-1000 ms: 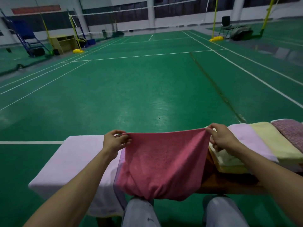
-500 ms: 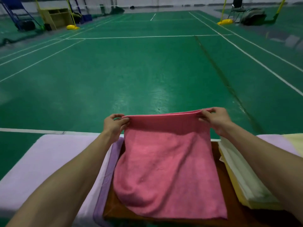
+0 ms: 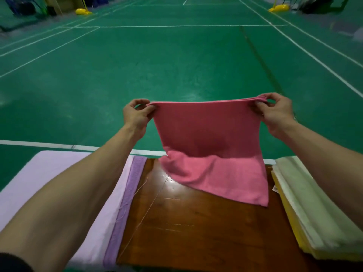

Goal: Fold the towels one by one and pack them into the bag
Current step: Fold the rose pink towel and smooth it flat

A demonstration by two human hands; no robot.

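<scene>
A pink towel [image 3: 212, 146] hangs doubled over the far edge of a brown wooden table [image 3: 196, 232], its lower part resting on the wood. My left hand [image 3: 137, 114] pinches its top left corner. My right hand [image 3: 275, 112] pinches the top right corner, where two layers show. The top edge is stretched level between both hands, beyond the table's far edge. No bag is in view.
A lilac towel [image 3: 64, 183] with a purple border covers the table's left part. A pale green towel lies on a yellow one [image 3: 314, 209] along the right side. Green court floor [image 3: 176, 65] with white lines stretches ahead.
Both hands have lifted the pink towel's top edge up and away from me. Most of the towel has left the table, baring the wood near me.
</scene>
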